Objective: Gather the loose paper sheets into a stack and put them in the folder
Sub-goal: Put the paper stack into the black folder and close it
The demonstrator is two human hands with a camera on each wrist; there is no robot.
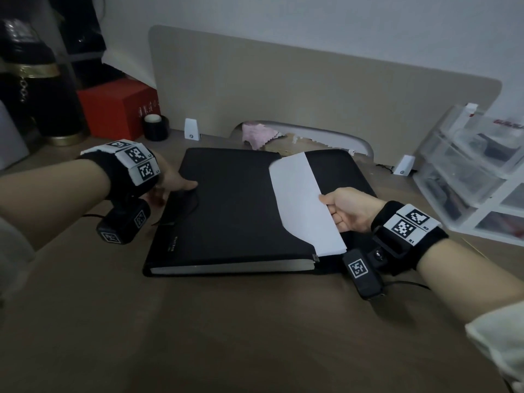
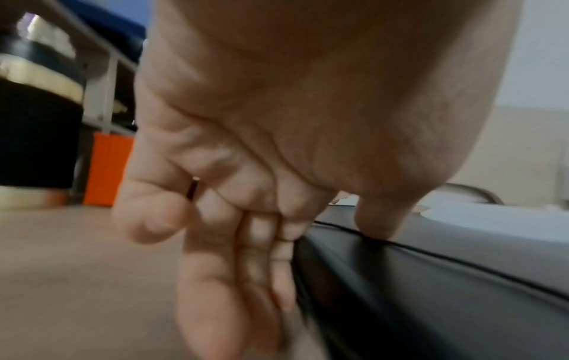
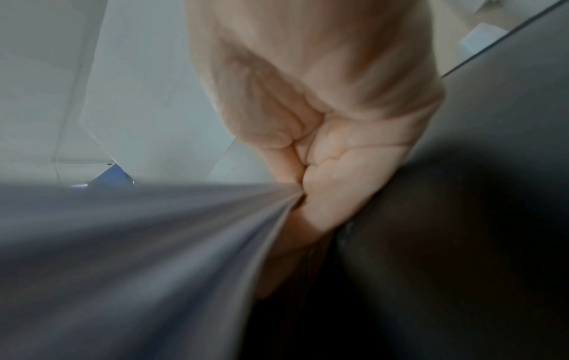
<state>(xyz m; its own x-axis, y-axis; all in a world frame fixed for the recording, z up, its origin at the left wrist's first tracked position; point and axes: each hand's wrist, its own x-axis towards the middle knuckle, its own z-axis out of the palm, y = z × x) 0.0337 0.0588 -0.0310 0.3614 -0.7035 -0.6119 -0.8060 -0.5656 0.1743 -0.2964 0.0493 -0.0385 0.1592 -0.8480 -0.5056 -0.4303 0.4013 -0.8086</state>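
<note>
- I see the folder (image 1: 235, 211), black, lying flat on the desk (image 1: 255, 336), its long near edge toward me.
- The sheets (image 1: 304, 205) are partly inside the folder at its right side; a white strip shows, running from the far edge to the near right corner.
- My right hand (image 1: 350, 212) pinches the sheets at their right edge, thumb on top and the other fingers curled below. The right wrist view confirms it: the paper (image 3: 154, 255) is gripped between thumb and fingers, over the dark folder surface (image 3: 462, 219).
- My left hand (image 1: 170, 180) is at the folder's left edge. The thumb rests on top of the cover.
- In the left wrist view the left hand's fingers (image 2: 246, 268) are nearly straight and lie down the folder's side; the thumb tip (image 2: 375, 219) presses on a thin cord (image 2: 462, 260) along the cover. I read this hand as bracing, not gripping.
- A beige panel (image 1: 312, 89) stands along the desk's far edge.
- A pink cloth (image 1: 258, 131) lies just beyond the folder's far edge.
- A red box (image 1: 119, 109) and a small black jar (image 1: 155, 126) stand at far left, beside a black and gold vessel (image 1: 37, 89).
- Clear drawers (image 1: 476, 171) stand at right, apart from the folder.
</note>
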